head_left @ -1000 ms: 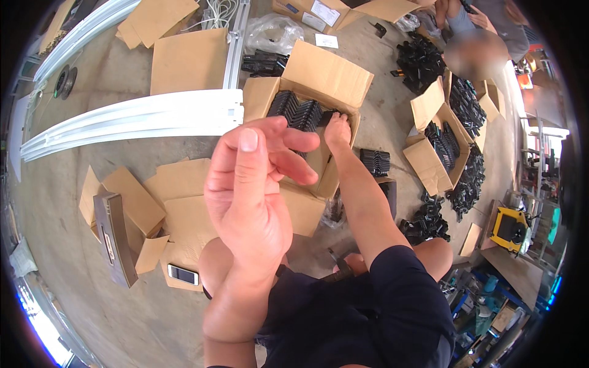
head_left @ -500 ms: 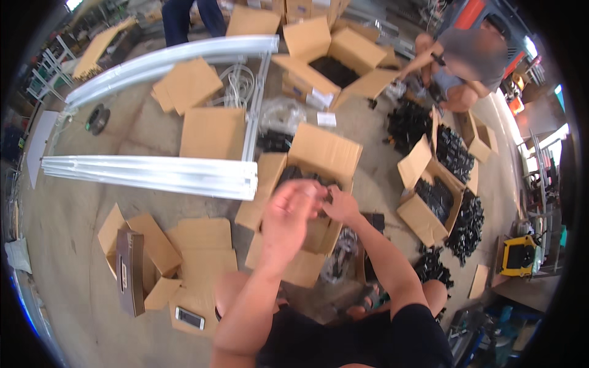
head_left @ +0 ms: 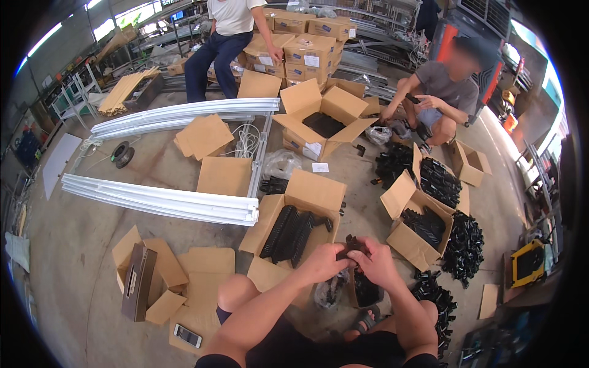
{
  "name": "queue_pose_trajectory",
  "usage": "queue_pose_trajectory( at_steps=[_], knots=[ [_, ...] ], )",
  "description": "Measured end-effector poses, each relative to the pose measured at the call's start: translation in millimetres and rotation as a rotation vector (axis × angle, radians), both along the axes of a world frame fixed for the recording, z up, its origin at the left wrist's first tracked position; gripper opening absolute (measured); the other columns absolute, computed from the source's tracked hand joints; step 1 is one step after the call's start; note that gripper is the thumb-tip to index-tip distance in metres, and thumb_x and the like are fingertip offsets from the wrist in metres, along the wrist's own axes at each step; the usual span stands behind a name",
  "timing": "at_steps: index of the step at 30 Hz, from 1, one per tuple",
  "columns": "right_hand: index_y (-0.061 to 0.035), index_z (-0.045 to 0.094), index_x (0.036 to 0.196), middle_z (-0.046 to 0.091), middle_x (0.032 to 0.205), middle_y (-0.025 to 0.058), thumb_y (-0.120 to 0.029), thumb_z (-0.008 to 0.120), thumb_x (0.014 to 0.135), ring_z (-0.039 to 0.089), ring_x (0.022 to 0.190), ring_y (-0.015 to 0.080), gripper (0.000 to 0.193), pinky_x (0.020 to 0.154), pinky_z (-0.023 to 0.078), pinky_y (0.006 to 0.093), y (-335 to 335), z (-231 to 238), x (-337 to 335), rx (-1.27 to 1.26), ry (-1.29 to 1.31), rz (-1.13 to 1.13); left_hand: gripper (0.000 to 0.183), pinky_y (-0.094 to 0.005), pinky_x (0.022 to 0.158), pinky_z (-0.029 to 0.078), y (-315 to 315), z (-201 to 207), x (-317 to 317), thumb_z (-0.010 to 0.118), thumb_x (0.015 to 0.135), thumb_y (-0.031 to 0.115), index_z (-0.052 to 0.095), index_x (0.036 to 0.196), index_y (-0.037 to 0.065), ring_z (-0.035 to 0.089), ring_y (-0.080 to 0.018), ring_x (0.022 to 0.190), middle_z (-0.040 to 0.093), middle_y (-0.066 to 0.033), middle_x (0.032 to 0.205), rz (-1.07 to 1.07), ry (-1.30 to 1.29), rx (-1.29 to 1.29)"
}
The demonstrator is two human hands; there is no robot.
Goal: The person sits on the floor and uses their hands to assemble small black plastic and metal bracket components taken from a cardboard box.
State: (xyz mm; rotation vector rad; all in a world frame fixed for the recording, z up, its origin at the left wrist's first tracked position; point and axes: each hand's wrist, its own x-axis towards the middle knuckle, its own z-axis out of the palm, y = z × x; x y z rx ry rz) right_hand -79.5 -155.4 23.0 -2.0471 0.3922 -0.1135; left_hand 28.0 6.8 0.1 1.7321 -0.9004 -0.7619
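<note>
Just right of the open cardboard box (head_left: 319,187), my left hand (head_left: 324,262) and my right hand (head_left: 377,265) meet around a small black plastic part (head_left: 352,244). The fingers of both are closed on it, and they partly hide its shape. Inside the box, black plastic parts (head_left: 288,236) stand in neat slanted rows, with bare cardboard beside them. Below my hands is a small dark-filled box (head_left: 366,291) of black parts. A clear plastic bag (head_left: 329,293) lies beside it.
Piles of black parts (head_left: 463,248) and another open box (head_left: 417,245) lie to the right. A co-worker (head_left: 451,86) squats at far right, holding a black part. White metal rails (head_left: 159,199) stretch left. A phone (head_left: 187,335) lies on flattened cardboard. Someone in white (head_left: 233,18) sits behind.
My hands have moved from over the box to its right side and now hold the black part together. The view has tilted upward, showing more of the background.
</note>
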Motion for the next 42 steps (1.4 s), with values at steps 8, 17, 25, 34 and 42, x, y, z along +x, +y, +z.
queue_pose_trajectory(
  at_steps=[8, 17, 25, 34, 42],
  knots=[
    [0.0029, 0.058, 0.117, 0.068, 0.081, 0.0043, -0.012, 0.073, 0.094, 0.064, 0.062, 0.0117, 0.031, 0.054, 0.05, 0.0266, -26, 11, -30, 0.267, -0.17, -0.18, 0.023, -0.0308, 0.09, 0.058, -18, -22, -22, 0.062, 0.101, 0.008, 0.064, 0.12, -0.005, 0.07, -0.0163, 0.099, 0.071, -0.009, 0.111, 0.244, 0.503, -0.38],
    [-0.0007, 0.055, 0.12, 0.069, 0.101, 0.0105, -0.004, 0.069, 0.095, 0.069, 0.077, 0.0156, 0.029, 0.067, 0.059, 0.0295, -8, -15, -12, 0.815, -0.392, -0.134, 0.026, -0.0387, 0.103, 0.052, -33, -33, -29, 0.06, 0.103, 0.011, 0.06, 0.124, -0.004, 0.066, -0.0223, 0.111, 0.068, -0.0154, 0.122, 0.304, 0.848, -0.838],
    [0.0048, 0.066, 0.112, 0.069, 0.085, 0.0021, -0.005, 0.07, 0.093, 0.059, 0.067, 0.0085, 0.021, 0.062, 0.049, 0.0234, -11, -2, -15, 0.178, -0.08, 0.026, 0.028, -0.0365, 0.1, 0.052, -28, -34, -18, 0.06, 0.102, 0.007, 0.06, 0.127, -0.005, 0.067, -0.0209, 0.108, 0.068, -0.0135, 0.118, 0.386, 0.548, -0.666],
    [0.0047, 0.055, 0.131, 0.066, 0.101, 0.0006, -0.004, 0.064, 0.099, 0.059, 0.085, 0.0057, 0.033, 0.073, 0.05, 0.0227, 12, -41, 3, 0.565, -0.447, -0.105, 0.032, -0.0377, 0.111, 0.044, -33, -35, -24, 0.061, 0.102, 0.011, 0.059, 0.131, -0.003, 0.06, -0.0202, 0.123, 0.064, -0.0119, 0.133, 0.38, 0.837, -0.843],
    [0.004, 0.061, 0.124, 0.069, 0.11, 0.0053, 0.001, 0.066, 0.096, 0.063, 0.098, 0.009, 0.028, 0.088, 0.053, 0.0265, 16, -51, 6, 0.646, -0.392, -0.104, 0.037, -0.0403, 0.113, 0.041, -32, -35, -23, 0.062, 0.1, 0.007, 0.059, 0.136, 0.0, 0.054, -0.0216, 0.131, 0.056, -0.0112, 0.146, 0.286, 0.928, -0.839]
  ],
)
